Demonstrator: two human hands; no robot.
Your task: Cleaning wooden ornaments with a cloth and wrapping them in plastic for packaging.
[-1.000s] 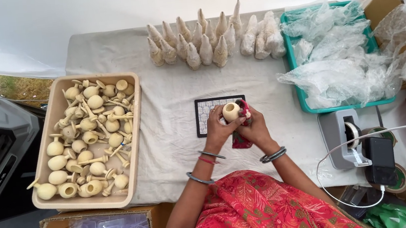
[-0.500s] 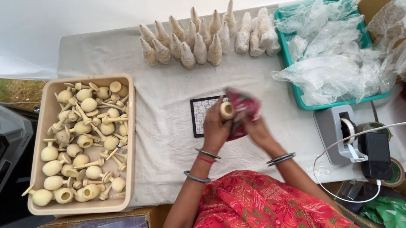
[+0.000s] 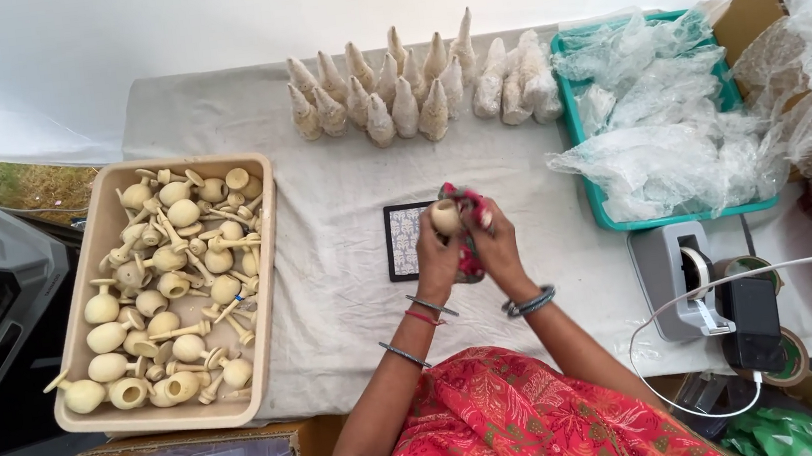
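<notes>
At centre of the cloth-covered tabletop, both hands raised above a small patterned tile; left hand closed around a round cream wooden piece; right hand closed on a red-pink cloth pressed against that piece; half a second earlier the cloth sat bunched to the right of the piece, now drawn in closer over it; beige tray of like wooden pieces at left; row of wrapped cones at rear; teal tray holding clear plastic bags at right.
</notes>
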